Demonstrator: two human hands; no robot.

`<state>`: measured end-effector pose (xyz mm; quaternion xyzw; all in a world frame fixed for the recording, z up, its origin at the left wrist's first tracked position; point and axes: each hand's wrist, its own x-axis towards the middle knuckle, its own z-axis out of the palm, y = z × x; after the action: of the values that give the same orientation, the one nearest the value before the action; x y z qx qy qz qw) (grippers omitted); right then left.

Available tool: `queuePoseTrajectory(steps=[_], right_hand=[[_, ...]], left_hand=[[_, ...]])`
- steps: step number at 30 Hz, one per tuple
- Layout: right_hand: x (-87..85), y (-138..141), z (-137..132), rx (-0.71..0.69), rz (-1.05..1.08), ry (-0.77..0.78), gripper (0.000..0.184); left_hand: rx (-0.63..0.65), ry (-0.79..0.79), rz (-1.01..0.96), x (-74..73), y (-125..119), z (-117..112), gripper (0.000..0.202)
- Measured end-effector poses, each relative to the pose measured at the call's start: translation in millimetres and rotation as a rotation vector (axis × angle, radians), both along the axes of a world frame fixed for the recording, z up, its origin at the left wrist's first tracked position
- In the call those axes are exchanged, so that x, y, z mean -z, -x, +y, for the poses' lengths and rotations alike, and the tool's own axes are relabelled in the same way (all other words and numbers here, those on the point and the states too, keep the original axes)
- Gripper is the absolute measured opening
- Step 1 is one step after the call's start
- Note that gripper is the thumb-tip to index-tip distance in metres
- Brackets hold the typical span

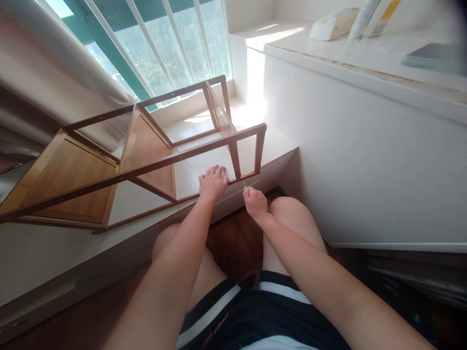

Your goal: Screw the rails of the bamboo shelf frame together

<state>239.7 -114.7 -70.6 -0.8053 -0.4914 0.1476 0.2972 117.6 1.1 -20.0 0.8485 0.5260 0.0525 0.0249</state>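
Observation:
A wooden shelf rack (146,146) lies on its side on a low white ledge (54,243) under the window. My left hand (212,182) rests on the rack's lower front bar, fingers curled over it. My right hand (255,201) is closed in a pinch just below the rack's right corner, holding a thin metal tool (243,183), perhaps a hex key, that points up at the frame. My bare knees are below both hands.
A white counter (365,121) rises on the right, with bags and a dark flat object (434,56) on top. A barred window (164,43) and a curtain (54,63) fill the upper left. Dark wood floor (233,243) shows between my knees.

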Motion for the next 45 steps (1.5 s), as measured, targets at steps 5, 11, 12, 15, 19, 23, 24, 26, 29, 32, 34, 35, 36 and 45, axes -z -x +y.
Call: queuePoseTrajectory(steps=[5,11,12,15,19,23,24,26,29,32,34,35,36,45], right_hand=[[-7.6,-1.6,-0.6,-0.032,-0.169,0.113,0.044],[0.1,-6.4,0.4,-0.042,0.017,0.003,0.044],[2.0,-6.8,0.8,-0.037,0.074,-0.036,0.043],[7.3,-4.9,2.8,-0.025,0.293,-0.167,0.043],[13.9,3.9,7.0,0.020,0.674,-0.303,0.041],[15.7,12.0,9.2,0.056,1.015,-0.359,0.037],[15.0,13.1,9.2,0.060,1.079,-0.363,0.037],[13.0,14.2,8.8,0.061,1.186,-0.362,0.036],[10.1,14.2,7.7,0.045,1.308,-0.353,0.034],[9.1,14.3,6.1,0.032,1.366,-0.368,0.033],[9.2,15.2,4.3,0.030,1.364,-0.386,0.034],[9.4,15.9,3.3,0.030,1.351,-0.390,0.034],[9.6,16.6,2.2,0.030,1.333,-0.389,0.035],[11.8,14.8,-0.7,0.053,0.988,-0.347,0.039]], left_hand=[[-0.004,0.008,0.001,-2.0,-0.6,-0.6,0.042],[-0.008,0.023,0.018,-2.3,-0.7,-0.1,0.043],[-0.006,0.016,0.013,-1.8,-0.6,0.1,0.043],[-0.006,0.009,0.007,-0.9,-0.5,0.3,0.042],[-0.013,0.034,0.017,-2.9,-1.1,-0.7,0.044],[-0.020,0.040,0.026,-5.6,-1.7,-1.8,0.044],[-0.020,0.039,0.027,-6.0,-1.8,-1.9,0.044],[-0.016,0.038,0.026,-6.4,-1.8,-1.8,0.044],[-0.016,0.039,0.027,-6.2,-1.9,-1.4,0.044],[-0.024,0.044,0.026,-5.7,-1.9,-1.0,0.044],[-0.025,0.046,0.022,-5.2,-1.8,-0.7,0.044],[-0.022,0.043,0.019,-5.0,-1.7,-0.6,0.044],[-0.018,0.039,0.015,-4.8,-1.5,-0.4,0.044],[-0.018,0.046,0.019,-4.5,-1.6,0.2,0.044]])
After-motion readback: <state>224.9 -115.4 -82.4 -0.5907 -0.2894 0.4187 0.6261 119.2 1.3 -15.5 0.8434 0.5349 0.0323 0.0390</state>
